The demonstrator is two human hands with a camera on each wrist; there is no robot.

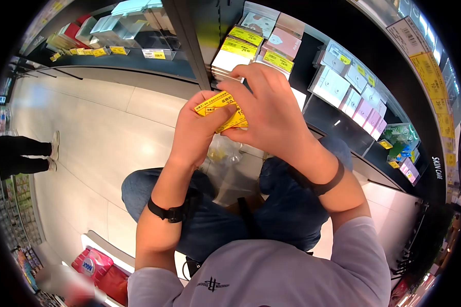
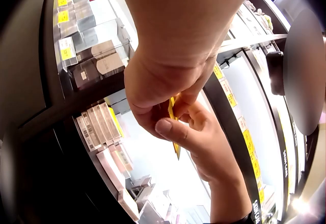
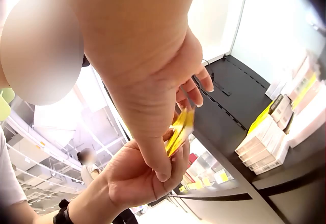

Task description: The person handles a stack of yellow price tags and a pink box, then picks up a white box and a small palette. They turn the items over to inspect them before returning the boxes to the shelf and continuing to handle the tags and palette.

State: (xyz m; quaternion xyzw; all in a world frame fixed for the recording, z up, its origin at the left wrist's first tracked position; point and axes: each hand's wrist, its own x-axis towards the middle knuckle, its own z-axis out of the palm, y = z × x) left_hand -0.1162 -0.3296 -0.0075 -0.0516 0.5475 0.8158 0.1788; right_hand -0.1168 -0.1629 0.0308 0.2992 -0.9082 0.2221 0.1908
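Price tags [image 1: 211, 104], dark shelf [image 1: 308, 56], tiled floor [image 1: 87, 153]

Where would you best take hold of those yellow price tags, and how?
Probably by the right end of the yellow price tags, pinching opposite edges and coming from the person's right, where the right hand is. They are thin and flat, and the left hand holds the left end, its thumb across the printed face.

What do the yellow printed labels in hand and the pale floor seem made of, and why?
Yellow printed labels: probably card or paper, since they are slim-edged and flatly printed; gloss unclear. Pale floor: likely ceramic or stone tile, softly shiny in places, with straight joint lines.
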